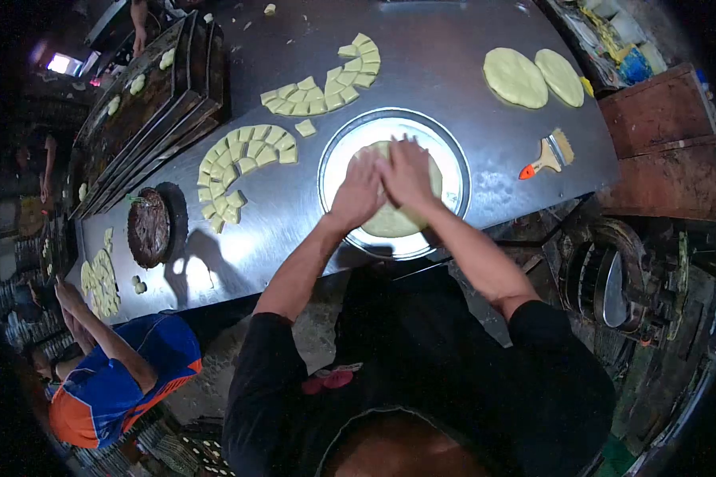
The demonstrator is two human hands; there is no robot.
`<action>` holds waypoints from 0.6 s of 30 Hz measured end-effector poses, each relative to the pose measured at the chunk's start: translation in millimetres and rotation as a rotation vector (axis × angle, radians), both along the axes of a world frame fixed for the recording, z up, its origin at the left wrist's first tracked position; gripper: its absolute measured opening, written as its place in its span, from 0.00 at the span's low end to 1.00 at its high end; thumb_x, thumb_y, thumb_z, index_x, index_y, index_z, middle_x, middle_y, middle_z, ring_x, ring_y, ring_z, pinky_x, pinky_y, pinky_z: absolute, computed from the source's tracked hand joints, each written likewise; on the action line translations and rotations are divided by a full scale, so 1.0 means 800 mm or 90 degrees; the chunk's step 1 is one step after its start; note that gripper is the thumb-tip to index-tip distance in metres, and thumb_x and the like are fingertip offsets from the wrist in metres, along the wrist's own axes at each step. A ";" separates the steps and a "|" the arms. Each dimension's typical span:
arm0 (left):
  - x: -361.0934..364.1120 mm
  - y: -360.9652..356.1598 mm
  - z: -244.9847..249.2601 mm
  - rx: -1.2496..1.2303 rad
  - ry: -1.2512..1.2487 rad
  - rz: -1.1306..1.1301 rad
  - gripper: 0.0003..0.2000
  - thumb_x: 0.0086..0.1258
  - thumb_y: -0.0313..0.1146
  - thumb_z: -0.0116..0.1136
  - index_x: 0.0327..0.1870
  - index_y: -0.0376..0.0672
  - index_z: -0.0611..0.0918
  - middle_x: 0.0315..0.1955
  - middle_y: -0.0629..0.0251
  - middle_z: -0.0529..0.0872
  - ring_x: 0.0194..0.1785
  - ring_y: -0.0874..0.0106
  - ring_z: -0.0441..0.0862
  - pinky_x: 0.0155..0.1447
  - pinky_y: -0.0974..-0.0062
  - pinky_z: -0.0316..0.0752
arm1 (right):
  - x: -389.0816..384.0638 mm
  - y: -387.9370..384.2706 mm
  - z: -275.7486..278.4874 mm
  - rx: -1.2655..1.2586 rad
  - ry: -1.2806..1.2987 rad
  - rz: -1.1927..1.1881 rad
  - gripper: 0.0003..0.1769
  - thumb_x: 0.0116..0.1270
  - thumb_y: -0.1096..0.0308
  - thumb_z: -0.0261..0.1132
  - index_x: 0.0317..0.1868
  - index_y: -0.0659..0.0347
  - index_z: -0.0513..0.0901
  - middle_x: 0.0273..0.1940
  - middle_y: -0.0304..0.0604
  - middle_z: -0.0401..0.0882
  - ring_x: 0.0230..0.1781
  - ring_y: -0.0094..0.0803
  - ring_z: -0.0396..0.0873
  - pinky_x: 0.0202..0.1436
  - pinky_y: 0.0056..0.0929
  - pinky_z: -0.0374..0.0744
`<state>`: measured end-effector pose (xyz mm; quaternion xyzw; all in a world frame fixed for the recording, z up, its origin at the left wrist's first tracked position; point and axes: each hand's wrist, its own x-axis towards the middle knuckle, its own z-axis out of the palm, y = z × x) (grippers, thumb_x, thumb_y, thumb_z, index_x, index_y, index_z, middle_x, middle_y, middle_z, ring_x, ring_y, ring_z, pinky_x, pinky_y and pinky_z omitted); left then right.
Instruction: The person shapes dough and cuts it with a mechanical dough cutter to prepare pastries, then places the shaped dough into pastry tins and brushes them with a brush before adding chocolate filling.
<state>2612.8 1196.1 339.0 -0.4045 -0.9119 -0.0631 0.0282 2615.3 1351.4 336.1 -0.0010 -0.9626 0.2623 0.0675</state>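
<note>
A pale, flat round of dough (394,223) lies in a round metal pan (422,127) in front of me. My left hand (359,191) rests flat on the upper left of the dough, fingers pointing away from me. Beside it, my right hand (408,175) lies flat on the same dough, its fingers stretched out and slightly blurred. The two hands touch or overlap near the thumbs. Between them and my forearms, part of the dough is hidden. Neither hand grips anything.
Cut dough pieces (247,149) curve to the left, and more pieces (326,91) lie farther back. Two dough rounds (515,78) and a brush (547,157) are right. Stacked trays (147,119) and a dark round dish (149,229) stand left, near a co-worker (127,381).
</note>
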 end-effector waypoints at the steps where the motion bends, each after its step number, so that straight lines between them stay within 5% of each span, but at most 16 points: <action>1: 0.014 -0.001 -0.012 0.003 0.017 -0.008 0.36 0.69 0.49 0.50 0.68 0.26 0.61 0.68 0.39 0.61 0.73 0.46 0.55 0.74 0.51 0.48 | 0.012 -0.015 -0.009 0.009 -0.035 0.041 0.37 0.71 0.45 0.49 0.70 0.62 0.61 0.72 0.63 0.51 0.74 0.59 0.46 0.72 0.63 0.42; 6: 0.099 0.029 -0.013 -0.031 0.015 0.156 0.34 0.70 0.50 0.45 0.66 0.27 0.65 0.67 0.36 0.62 0.73 0.46 0.56 0.74 0.49 0.48 | -0.013 0.027 -0.032 0.140 -0.007 0.296 0.36 0.72 0.46 0.46 0.73 0.58 0.56 0.76 0.47 0.45 0.78 0.42 0.39 0.75 0.58 0.35; 8: 0.119 0.036 -0.001 0.029 -0.038 0.196 0.32 0.68 0.45 0.49 0.66 0.27 0.65 0.65 0.35 0.64 0.72 0.45 0.57 0.72 0.51 0.53 | -0.023 0.035 -0.003 0.082 -0.097 0.358 0.33 0.73 0.47 0.45 0.72 0.56 0.59 0.76 0.43 0.48 0.78 0.41 0.41 0.76 0.55 0.37; 10: 0.116 0.024 0.012 0.044 -0.242 0.201 0.28 0.66 0.45 0.52 0.58 0.28 0.73 0.62 0.38 0.69 0.67 0.47 0.66 0.72 0.50 0.54 | -0.022 0.035 0.019 -0.203 -0.178 0.245 0.33 0.74 0.46 0.44 0.71 0.58 0.62 0.75 0.45 0.51 0.77 0.42 0.42 0.77 0.52 0.38; 12: 0.071 0.038 0.014 0.013 0.008 0.096 0.31 0.61 0.45 0.55 0.60 0.28 0.72 0.62 0.41 0.70 0.68 0.49 0.66 0.73 0.53 0.54 | 0.022 0.034 0.008 -0.161 -0.182 0.194 0.35 0.73 0.44 0.43 0.71 0.59 0.61 0.75 0.46 0.50 0.77 0.42 0.42 0.77 0.50 0.40; 14: 0.052 0.028 -0.011 0.099 0.021 0.061 0.35 0.61 0.46 0.55 0.64 0.27 0.68 0.65 0.41 0.67 0.70 0.49 0.62 0.73 0.52 0.53 | 0.059 0.035 -0.026 0.136 -0.008 0.149 0.34 0.74 0.45 0.43 0.72 0.59 0.59 0.75 0.45 0.50 0.77 0.41 0.42 0.77 0.51 0.39; 18: 0.096 0.020 -0.021 0.105 0.043 0.168 0.35 0.62 0.46 0.54 0.67 0.32 0.65 0.67 0.41 0.65 0.72 0.49 0.59 0.72 0.51 0.53 | 0.015 0.064 -0.031 0.113 -0.093 0.324 0.36 0.74 0.46 0.42 0.73 0.62 0.57 0.75 0.50 0.49 0.78 0.43 0.42 0.77 0.50 0.36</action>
